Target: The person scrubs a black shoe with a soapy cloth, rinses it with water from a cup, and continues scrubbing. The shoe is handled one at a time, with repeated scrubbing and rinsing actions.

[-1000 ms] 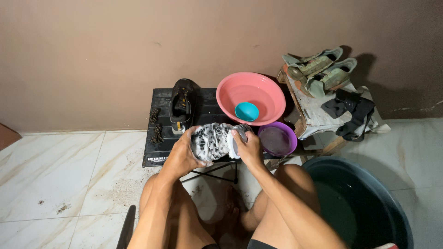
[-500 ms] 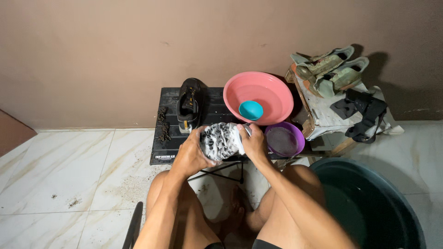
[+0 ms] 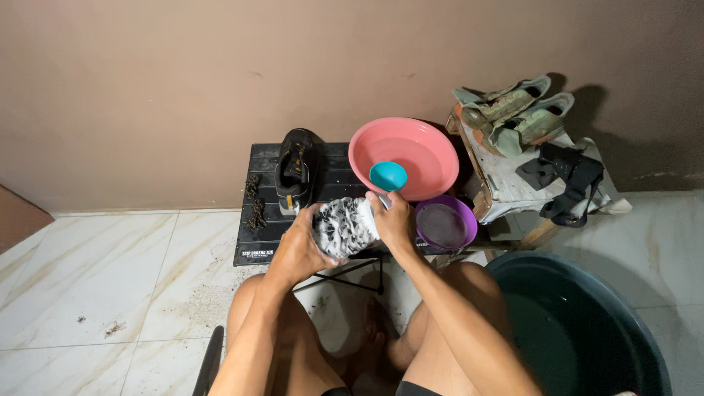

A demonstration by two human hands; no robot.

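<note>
Head view: the left hand (image 3: 297,249) and right hand (image 3: 394,220) both clasp a foam-covered shoe (image 3: 345,226) at the front edge of the low black table (image 3: 253,246). A black shoe (image 3: 295,170) stands toward the table's rear left, a pink basin (image 3: 422,150) at its rear right.

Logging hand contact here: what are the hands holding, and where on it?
Both hands, left and right, grip a soapy dark shoe, one at each end.

A small white printed label (image 3: 258,253) sits at the black folding table's (image 3: 253,220) front left edge.
</note>
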